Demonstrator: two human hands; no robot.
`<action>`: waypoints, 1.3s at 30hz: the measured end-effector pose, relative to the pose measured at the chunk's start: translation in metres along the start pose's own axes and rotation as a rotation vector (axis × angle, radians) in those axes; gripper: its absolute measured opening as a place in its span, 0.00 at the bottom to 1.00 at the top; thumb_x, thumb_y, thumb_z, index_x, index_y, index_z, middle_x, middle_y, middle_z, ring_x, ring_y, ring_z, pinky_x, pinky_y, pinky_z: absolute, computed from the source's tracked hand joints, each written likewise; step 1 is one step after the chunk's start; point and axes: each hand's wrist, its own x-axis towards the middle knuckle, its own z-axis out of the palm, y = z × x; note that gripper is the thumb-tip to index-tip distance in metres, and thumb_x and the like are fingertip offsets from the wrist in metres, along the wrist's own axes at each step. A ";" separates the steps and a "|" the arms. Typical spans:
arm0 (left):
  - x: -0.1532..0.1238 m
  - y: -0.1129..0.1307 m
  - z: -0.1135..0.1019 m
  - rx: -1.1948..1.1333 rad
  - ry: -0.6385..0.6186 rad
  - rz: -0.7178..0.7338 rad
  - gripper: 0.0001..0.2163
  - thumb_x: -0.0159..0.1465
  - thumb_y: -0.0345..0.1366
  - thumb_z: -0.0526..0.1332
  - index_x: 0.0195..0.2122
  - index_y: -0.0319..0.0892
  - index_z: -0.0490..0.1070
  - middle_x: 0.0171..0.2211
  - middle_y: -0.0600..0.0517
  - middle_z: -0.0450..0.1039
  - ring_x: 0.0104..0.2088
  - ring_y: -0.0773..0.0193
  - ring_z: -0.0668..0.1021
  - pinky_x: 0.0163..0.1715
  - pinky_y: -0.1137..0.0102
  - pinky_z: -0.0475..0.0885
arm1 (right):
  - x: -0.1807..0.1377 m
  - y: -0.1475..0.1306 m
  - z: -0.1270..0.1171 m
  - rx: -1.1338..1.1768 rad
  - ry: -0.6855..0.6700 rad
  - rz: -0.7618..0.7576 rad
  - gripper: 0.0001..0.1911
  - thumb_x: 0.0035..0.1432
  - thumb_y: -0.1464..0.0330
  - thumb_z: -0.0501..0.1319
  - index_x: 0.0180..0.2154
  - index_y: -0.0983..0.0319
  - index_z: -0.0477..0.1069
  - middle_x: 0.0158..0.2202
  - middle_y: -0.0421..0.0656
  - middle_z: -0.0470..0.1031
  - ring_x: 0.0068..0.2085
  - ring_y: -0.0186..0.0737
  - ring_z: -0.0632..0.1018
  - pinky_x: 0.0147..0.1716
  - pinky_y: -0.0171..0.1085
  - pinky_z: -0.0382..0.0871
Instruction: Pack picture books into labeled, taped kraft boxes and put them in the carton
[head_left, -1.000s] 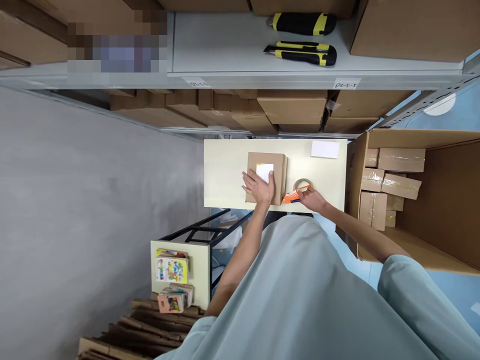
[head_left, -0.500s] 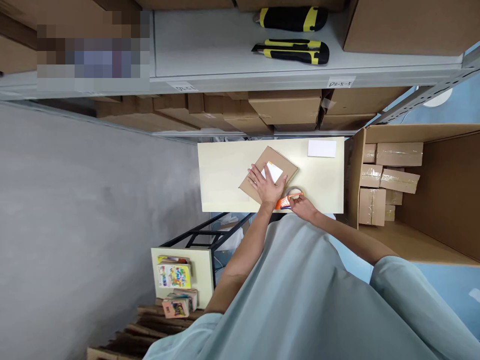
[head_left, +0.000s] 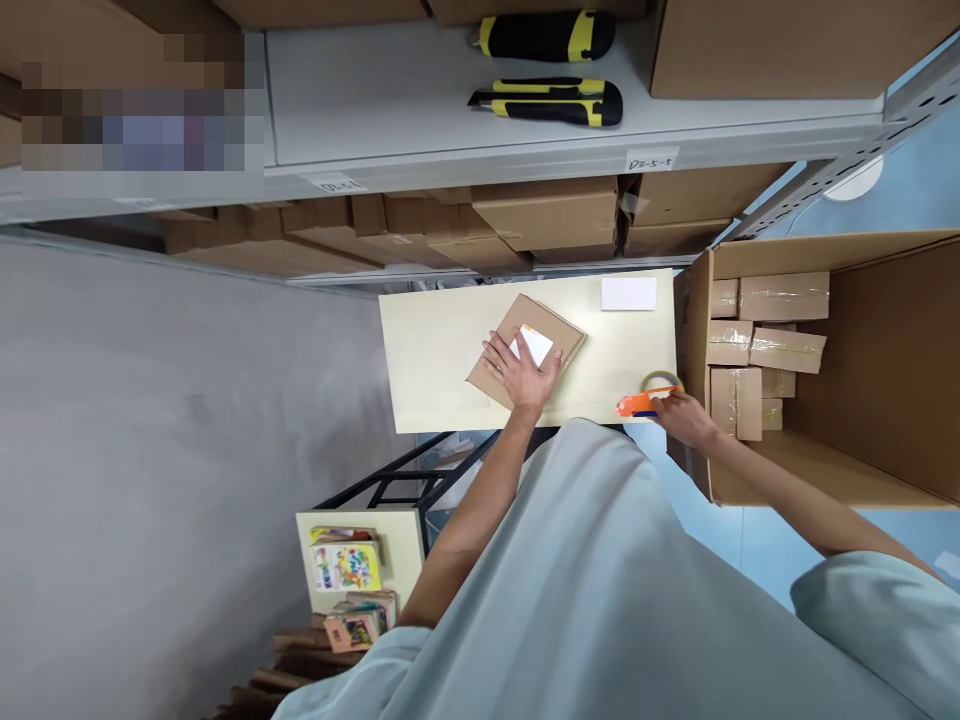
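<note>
A small brown cardboard box (head_left: pixel 495 372) with a white label (head_left: pixel 534 343) lies turned at an angle on the cream table (head_left: pixel 427 350). My left hand (head_left: pixel 519 370) rests flat on its top, fingers spread. My right hand (head_left: pixel 679 412) grips an orange tape dispenser (head_left: pixel 645 399) with a roll of clear tape, at the table's right front corner, well apart from the box.
A white card (head_left: pixel 628 293) lies at the table's far right. A large open carton (head_left: pixel 862 400) with several taped parcels stands to the right. Two yellow-black utility knives (head_left: pixel 551 100) lie on the grey shelf above. Books (head_left: pixel 345 565) sit on a low stand below left.
The box has been turned from square to angled under my left hand. My right hand has carried the tape dispenser away from the box to the table's right front corner.
</note>
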 end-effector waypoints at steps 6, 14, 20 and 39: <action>0.000 -0.002 0.001 -0.019 0.007 0.069 0.48 0.68 0.60 0.64 0.80 0.37 0.51 0.82 0.32 0.32 0.81 0.34 0.37 0.76 0.37 0.36 | 0.022 0.036 -0.033 -0.054 0.012 0.126 0.23 0.79 0.61 0.53 0.59 0.75 0.69 0.44 0.64 0.85 0.47 0.58 0.86 0.55 0.47 0.66; 0.008 -0.016 0.005 -0.044 -0.025 0.274 0.48 0.67 0.62 0.65 0.79 0.37 0.54 0.82 0.32 0.34 0.81 0.32 0.38 0.76 0.36 0.34 | 0.105 0.021 -0.064 0.001 0.048 0.209 0.25 0.78 0.62 0.54 0.61 0.78 0.66 0.48 0.68 0.84 0.50 0.61 0.85 0.59 0.50 0.63; 0.024 -0.030 -0.005 -0.068 -0.058 0.366 0.49 0.68 0.64 0.61 0.79 0.33 0.52 0.80 0.30 0.43 0.81 0.34 0.42 0.77 0.39 0.37 | 0.100 0.011 -0.045 0.004 0.034 0.111 0.26 0.77 0.64 0.53 0.64 0.80 0.64 0.48 0.69 0.83 0.49 0.61 0.85 0.61 0.53 0.62; 0.009 -0.002 -0.001 -0.013 -0.082 0.420 0.33 0.72 0.50 0.59 0.77 0.46 0.62 0.81 0.43 0.49 0.81 0.34 0.36 0.76 0.34 0.31 | 0.075 -0.097 -0.006 0.146 0.027 0.011 0.22 0.69 0.83 0.51 0.60 0.76 0.71 0.44 0.61 0.85 0.48 0.54 0.84 0.60 0.47 0.66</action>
